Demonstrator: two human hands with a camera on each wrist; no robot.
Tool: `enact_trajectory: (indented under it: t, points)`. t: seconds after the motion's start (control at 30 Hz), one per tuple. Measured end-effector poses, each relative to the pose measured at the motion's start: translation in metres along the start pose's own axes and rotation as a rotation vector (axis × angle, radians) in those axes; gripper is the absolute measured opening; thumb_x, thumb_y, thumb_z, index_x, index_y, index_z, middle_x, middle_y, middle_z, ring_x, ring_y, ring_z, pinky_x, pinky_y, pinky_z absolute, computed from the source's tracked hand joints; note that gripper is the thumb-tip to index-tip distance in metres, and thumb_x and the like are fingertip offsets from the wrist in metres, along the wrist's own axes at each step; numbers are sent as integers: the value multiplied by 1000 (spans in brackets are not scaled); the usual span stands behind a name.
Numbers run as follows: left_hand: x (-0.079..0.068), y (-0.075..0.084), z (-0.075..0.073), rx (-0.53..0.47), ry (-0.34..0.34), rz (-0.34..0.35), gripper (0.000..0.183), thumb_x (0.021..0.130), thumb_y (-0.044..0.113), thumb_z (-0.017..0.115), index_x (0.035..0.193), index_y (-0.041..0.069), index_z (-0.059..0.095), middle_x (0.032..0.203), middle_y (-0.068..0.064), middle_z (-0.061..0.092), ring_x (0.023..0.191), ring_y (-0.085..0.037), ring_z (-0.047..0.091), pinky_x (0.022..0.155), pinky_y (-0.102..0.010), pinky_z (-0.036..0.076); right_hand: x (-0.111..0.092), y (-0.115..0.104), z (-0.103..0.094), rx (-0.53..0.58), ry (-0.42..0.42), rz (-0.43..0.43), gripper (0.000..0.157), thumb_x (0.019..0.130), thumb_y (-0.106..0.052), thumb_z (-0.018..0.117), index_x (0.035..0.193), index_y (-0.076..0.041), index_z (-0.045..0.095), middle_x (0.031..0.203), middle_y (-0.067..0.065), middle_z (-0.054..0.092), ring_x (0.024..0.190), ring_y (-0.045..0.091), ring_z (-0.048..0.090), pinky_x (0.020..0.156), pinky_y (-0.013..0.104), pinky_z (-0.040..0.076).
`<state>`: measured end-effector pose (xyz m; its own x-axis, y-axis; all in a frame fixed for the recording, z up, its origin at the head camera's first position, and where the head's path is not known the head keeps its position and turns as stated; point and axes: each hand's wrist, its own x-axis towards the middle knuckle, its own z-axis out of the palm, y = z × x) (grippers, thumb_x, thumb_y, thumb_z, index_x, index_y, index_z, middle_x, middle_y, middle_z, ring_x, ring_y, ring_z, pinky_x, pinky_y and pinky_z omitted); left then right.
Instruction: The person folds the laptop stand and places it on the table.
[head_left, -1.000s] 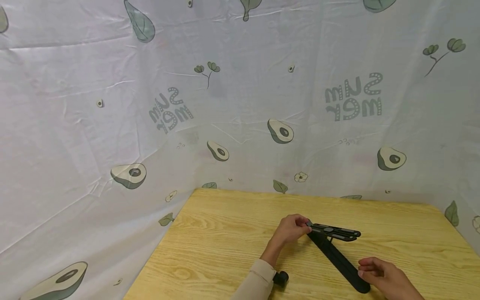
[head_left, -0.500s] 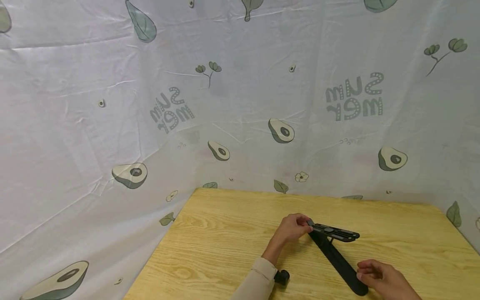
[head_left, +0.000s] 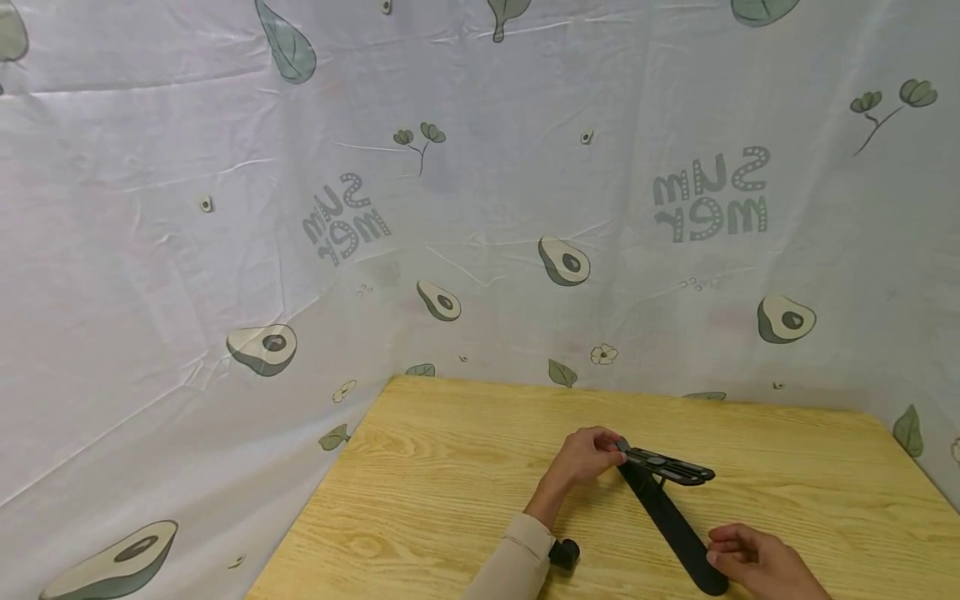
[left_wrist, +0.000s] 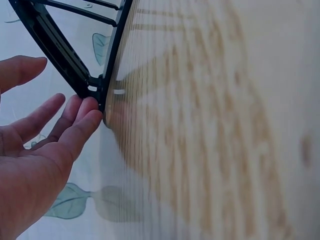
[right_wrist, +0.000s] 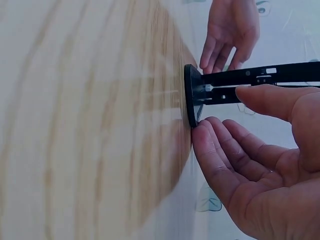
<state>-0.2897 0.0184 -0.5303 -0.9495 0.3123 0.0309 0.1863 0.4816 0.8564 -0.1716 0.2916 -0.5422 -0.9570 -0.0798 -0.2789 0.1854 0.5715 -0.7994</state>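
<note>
A pale backdrop (head_left: pixel 480 183) printed with avocados and leaves is hanging behind a wood-grain table (head_left: pixel 450 467). The black folding stand (head_left: pixel 671 517) is resting on the table, toward the right of the head view, its long base running diagonally between the two hands. The upper frame (head_left: pixel 657 460) is rising at an angle from the hinged far end, with a thin strut (head_left: pixel 662 481) bracing it from below.

The left hand (head_left: pixel 585 457) is touching the hinged end with its fingertips; its fingers are extending loosely, not clenching. The right hand (head_left: pixel 761 557) is touching the near end of the base, fingers relaxed and slightly bent. A beige sleeve (head_left: pixel 513 558) is covering the left forearm, and a dark rounded object (head_left: pixel 564 553) is showing beside it.

The step in hand appears to be adjusting the stand's position; the next move is probably calling for light, balanced contact at both ends.
</note>
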Motion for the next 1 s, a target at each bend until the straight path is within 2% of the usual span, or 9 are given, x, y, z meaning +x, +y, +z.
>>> enact_trajectory:
  t: [0.3,0.53,0.77,1.0]
  points:
    - [3,-2,2,-5,11,1,32,100,24,77,129,10,75,110,1,77,94,-7,69,80,-26,57,-3,-4,4,-36,-12,-34,41,101,-18,75,127,13,67,108,7,76,94,19,70,82,39,61]
    - [5,-6,1,-6,-2,13,33,100,24,76,130,10,74,111,2,76,95,-6,69,80,-25,56,-5,-3,9,-23,-11,-49,39,99,-15,76,126,11,68,109,6,76,93,18,70,77,31,60]
    - [7,-7,-1,-16,-16,20,32,101,23,75,130,9,74,111,1,76,93,-5,68,80,-24,56,-5,-1,9,-1,-58,-110,43,100,-16,75,128,14,65,113,7,76,96,17,71,76,27,59]
    - [8,-7,-2,-26,-37,19,33,102,22,74,132,8,74,112,1,76,94,-5,68,81,-24,56,-6,-1,12,9,-77,-125,44,101,-16,75,129,16,64,114,12,76,97,20,73,79,31,62]
